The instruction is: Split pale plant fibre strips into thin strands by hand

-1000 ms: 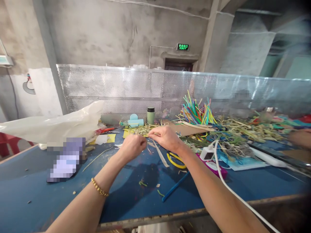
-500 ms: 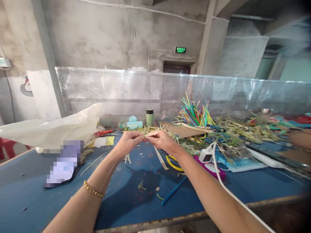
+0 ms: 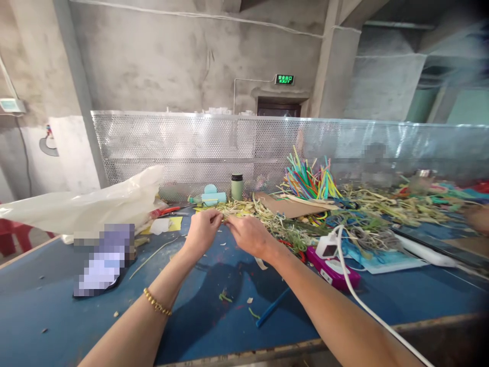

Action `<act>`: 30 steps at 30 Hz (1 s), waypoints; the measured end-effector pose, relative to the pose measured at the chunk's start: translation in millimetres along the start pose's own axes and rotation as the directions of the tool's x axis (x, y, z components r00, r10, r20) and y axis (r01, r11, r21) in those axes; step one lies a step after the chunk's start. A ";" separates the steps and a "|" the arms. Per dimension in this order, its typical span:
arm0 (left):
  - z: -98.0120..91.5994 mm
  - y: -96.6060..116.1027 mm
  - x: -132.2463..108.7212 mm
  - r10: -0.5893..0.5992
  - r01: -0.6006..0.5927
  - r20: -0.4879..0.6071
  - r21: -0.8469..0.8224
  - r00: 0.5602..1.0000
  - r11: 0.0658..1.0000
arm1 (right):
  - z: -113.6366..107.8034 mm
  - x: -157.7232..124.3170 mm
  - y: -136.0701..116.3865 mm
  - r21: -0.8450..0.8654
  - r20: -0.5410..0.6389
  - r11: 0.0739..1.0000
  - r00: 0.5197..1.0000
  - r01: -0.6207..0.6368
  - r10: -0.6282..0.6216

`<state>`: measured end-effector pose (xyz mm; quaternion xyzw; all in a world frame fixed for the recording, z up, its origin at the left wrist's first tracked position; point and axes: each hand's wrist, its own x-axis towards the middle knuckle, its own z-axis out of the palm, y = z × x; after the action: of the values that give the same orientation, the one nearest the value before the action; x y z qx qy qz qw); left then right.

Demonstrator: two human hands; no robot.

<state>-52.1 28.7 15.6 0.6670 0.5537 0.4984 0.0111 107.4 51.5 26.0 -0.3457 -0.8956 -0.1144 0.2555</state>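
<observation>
My left hand [image 3: 204, 230] is closed in a pinch above the blue table, its thumb against the curled forefinger. Just to its right, my right hand [image 3: 247, 235] also pinches, fingertips pointing towards the left hand with a small gap between them. A pale flat strip [image 3: 261, 263], like dried leaf or husk, shows its loose end below my right hand; the part at the fingertips is mostly hidden. Behind both hands lies a heap of pale plant strips [image 3: 263, 211].
A phone [image 3: 103, 265] and a whitish plastic sheet [image 3: 99, 201] are at left. Behind stands a green bottle [image 3: 237, 188]. Coloured pipe-like stems [image 3: 309, 178], a purple power strip [image 3: 334, 270] with a white cable, and a blue stick [image 3: 272, 310] lie right. Another person's hand [image 3: 479, 219] is blurred.
My hands have drawn slightly apart, and the right one has turned palm-down. The pale strip between them no longer shows clearly. The yellow ring below my right hand is now out of sight.
</observation>
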 end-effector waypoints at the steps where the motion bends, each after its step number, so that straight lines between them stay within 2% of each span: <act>1: 0.0 0.3 -0.2 0.009 -0.009 0.004 0.009 1.000 1.000 | -2.0 -0.5 -2.5 -0.030 -0.003 0.999 1.000 -0.012 0.011; 4: -0.1 1.7 -0.8 0.016 -0.015 -0.023 0.018 1.000 1.000 | -6.5 -0.9 -7.4 -0.044 -0.007 0.999 1.000 -0.004 0.004; 9: -0.6 5.7 -4.1 0.017 -0.015 -0.086 0.020 0.996 1.000 | -10.7 -1.5 -6.9 0.016 -0.021 0.996 0.996 0.089 -0.089; 14: 0.1 6.8 -6.4 0.044 -0.042 -0.069 0.034 0.997 0.999 | -12.2 -1.6 -1.6 0.052 -0.012 0.986 0.987 0.158 -0.157; 17: 0.2 4.6 -5.4 0.062 -0.058 -0.054 0.077 0.997 0.995 | -16.3 -1.3 1.3 0.083 -0.050 0.978 0.981 0.194 -0.190; 20: 0.6 3.4 -4.4 0.136 -0.140 0.035 0.150 0.990 0.979 | -21.2 0.5 6.9 0.100 -0.139 0.974 0.973 0.201 -0.187; 23: 0.4 6.5 -5.7 0.204 -0.235 0.198 0.148 0.959 0.961 | -23.1 4.2 19.7 0.192 -0.219 0.962 0.964 0.192 -0.149; 25: -1.4 11.3 -7.6 0.227 -0.248 0.304 0.031 0.925 0.968 | -22.8 6.5 31.5 0.357 -0.224 0.921 0.972 0.153 -0.075; 26: -3.1 14.1 -8.5 0.235 -0.229 0.355 -0.059 0.905 0.972 | -22.2 7.3 37.1 0.469 -0.189 0.876 0.982 0.111 -0.024; 28: -7.4 19.5 -9.9 0.235 -0.135 0.430 -0.249 0.872 0.959 | -20.5 7.9 45.6 0.677 -0.044 0.736 0.998 -0.010 0.053; 30: -11.6 23.4 -10.1 0.205 -0.019 0.440 -0.390 0.875 0.921 | -17.1 8.2 47.9 0.792 0.099 0.600 0.993 -0.116 0.061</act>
<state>-41.8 5.8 28.1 0.7850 0.3888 0.4167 0.2428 141.2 84.7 46.2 -0.2433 -0.8421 0.3191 0.3603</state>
